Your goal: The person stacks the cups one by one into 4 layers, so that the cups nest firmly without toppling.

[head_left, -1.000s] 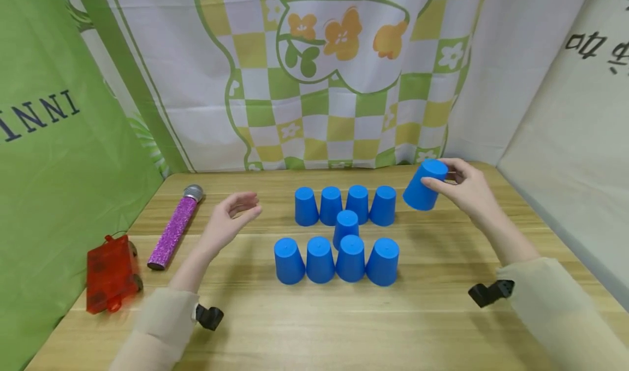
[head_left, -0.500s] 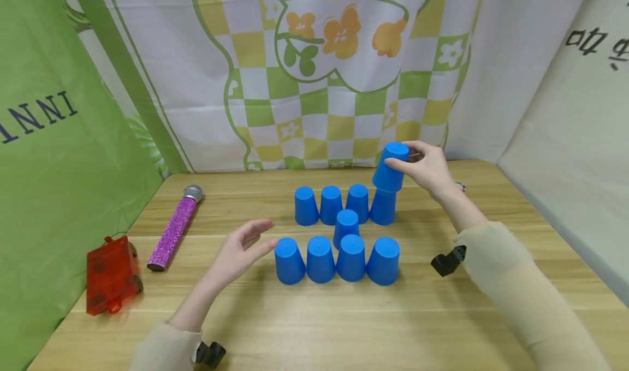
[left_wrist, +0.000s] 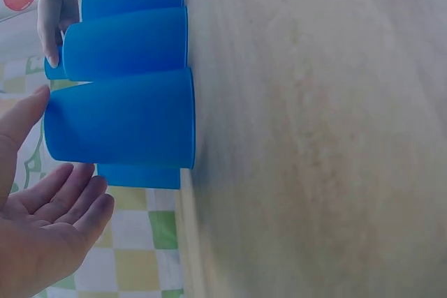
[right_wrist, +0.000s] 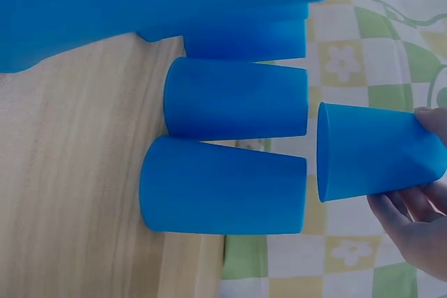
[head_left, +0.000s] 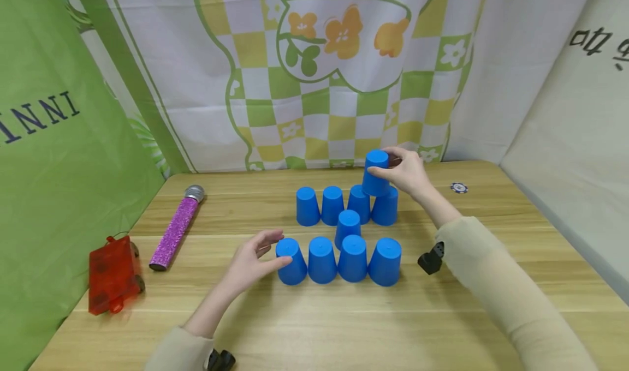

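My right hand [head_left: 410, 173] holds an upside-down blue plastic cup [head_left: 375, 184] between thumb and fingers. That cup hangs just above the right end of the back row of blue cups [head_left: 307, 207], over the gap between its last two cups; the right wrist view shows a narrow gap below its rim. My left hand [head_left: 249, 266] is at the leftmost cup [head_left: 292, 267] of the front row, thumb on the near side and fingers behind it. In the left wrist view those fingers [left_wrist: 66, 204] are loosely spread beside the cup.
One more upside-down cup [head_left: 348, 230] stands between the two rows. At left on the wooden table [head_left: 314, 327] lie a purple glitter microphone [head_left: 173, 229] and a red translucent toy cart [head_left: 114, 275]. A poker chip [head_left: 459, 187] lies at the back right. Patterned curtains enclose the table.
My right hand has carried its cup leftward from the right side to above the back row. My left hand has moved right and nearer to the front row's leftmost cup.
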Motion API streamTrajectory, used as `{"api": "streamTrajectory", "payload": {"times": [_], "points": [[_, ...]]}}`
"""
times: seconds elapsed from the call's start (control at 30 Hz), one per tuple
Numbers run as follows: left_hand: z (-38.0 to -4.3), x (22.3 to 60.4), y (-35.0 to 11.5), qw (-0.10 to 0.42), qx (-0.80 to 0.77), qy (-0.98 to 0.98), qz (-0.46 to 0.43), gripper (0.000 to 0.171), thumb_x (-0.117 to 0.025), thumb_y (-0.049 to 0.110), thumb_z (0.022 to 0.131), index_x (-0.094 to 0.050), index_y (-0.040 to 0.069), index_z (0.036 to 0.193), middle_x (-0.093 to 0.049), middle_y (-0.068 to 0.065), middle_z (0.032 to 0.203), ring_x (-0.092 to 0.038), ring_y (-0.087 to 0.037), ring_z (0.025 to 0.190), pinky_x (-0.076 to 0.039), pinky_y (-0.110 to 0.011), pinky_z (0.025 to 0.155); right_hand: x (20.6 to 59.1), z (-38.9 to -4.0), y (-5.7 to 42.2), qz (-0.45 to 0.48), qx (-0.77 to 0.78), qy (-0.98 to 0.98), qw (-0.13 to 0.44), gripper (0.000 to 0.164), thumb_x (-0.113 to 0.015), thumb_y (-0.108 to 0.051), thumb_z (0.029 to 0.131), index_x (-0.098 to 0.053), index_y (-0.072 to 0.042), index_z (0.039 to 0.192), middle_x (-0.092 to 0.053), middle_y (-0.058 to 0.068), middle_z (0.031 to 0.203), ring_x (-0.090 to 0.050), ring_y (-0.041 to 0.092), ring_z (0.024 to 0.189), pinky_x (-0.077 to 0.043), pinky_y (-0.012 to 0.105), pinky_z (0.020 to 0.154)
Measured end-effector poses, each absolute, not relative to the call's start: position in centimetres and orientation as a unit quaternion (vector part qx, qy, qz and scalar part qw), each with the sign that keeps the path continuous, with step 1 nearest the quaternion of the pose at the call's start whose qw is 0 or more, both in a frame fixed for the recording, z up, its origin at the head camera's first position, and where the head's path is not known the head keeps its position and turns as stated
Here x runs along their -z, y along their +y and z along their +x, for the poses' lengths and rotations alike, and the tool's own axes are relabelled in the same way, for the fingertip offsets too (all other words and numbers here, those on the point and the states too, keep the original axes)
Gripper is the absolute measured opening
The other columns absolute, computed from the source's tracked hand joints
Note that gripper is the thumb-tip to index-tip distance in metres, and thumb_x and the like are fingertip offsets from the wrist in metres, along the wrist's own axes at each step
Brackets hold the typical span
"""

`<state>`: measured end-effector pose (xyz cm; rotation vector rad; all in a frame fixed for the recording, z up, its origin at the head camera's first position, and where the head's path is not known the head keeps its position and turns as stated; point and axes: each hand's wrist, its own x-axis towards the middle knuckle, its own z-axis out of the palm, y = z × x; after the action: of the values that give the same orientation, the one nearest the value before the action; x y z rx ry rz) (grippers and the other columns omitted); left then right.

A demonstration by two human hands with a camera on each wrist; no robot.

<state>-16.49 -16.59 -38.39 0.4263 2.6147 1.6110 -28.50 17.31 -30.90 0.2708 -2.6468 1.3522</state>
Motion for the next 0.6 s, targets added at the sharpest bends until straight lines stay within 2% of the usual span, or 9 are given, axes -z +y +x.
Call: {"api": "streamTrajectory", "payload": {"times": [0.6], "points": [[-16.62,39.24,-16.24,0.034,-0.518,0.845,0.126,0.052,-0.077,0.021,0.078,-0.056,0.005,0.123,-0.061,-0.014,0.121,-0.056,-0.032,0.118,-0.044,-0.046,0.102,31.92,-28.59,17.37,0.08,-0.457,-0.883,0.07,0.059,-0.069,-0.032,0.085,-0.049,-0.002,0.131,-0.054,0.023,0.128,-0.053,0.038,0.117,-0.046,0.053,0.097]]}}
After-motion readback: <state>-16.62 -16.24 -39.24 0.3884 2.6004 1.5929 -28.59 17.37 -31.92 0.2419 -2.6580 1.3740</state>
